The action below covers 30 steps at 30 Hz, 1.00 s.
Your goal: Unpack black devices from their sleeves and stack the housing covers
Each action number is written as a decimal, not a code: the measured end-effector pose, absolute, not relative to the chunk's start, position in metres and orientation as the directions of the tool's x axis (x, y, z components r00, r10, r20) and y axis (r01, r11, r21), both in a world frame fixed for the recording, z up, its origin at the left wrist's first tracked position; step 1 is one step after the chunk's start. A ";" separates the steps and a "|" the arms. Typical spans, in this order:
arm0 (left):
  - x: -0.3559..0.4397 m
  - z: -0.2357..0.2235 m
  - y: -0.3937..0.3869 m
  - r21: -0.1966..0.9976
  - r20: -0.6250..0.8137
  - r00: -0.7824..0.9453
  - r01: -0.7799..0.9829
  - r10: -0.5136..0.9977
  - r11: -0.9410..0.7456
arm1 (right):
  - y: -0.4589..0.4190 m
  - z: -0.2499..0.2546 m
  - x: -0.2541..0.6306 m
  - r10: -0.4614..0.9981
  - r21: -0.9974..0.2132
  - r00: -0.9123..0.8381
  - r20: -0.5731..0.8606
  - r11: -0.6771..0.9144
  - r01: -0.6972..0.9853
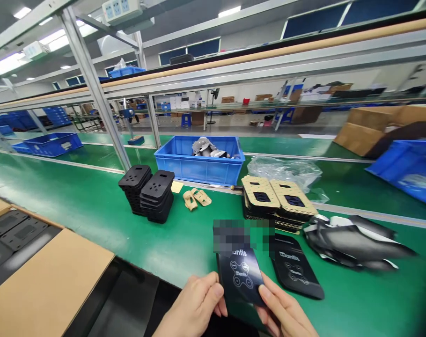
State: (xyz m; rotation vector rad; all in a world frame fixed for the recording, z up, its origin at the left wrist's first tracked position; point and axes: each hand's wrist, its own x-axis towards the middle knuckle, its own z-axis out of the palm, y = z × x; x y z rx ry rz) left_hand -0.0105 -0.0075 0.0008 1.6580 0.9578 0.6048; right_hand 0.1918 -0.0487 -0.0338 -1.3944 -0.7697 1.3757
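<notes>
Both my hands hold a black printed card (pixel 241 275) with white lettering, just above the front edge of the green bench. My left hand (pixel 195 306) pinches its lower left corner with thumb on top. At the card's lower right edge my right hand (pixel 286 313) grips it, fingers closed on it. A second black printed card (pixel 296 272) lies flat on the bench just to the right.
Two stacks of black foam trays (pixel 148 192) stand mid-left. Tan-faced cards (pixel 278 199) are stacked centre-right, black sleeves (pixel 353 243) piled further right. A blue bin (pixel 199 164) sits behind. An open cardboard box (pixel 44 281) with black trays is at lower left.
</notes>
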 end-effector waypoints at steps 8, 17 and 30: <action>-0.016 -0.045 0.025 0.844 0.059 0.343 0.484 0.937 -0.230 | -0.041 -0.071 0.313 0.882 -0.933 0.381 -0.279 -0.342 0.109; -0.014 -0.085 0.039 0.786 0.290 0.278 0.476 0.916 -0.394 | -0.013 -0.052 0.359 0.893 -0.501 0.420 0.161 -0.292 0.814; -0.012 -0.100 0.041 0.871 0.339 0.158 0.321 0.928 -0.373 | 0.134 0.004 0.297 0.781 -0.209 -0.111 0.615 0.297 0.932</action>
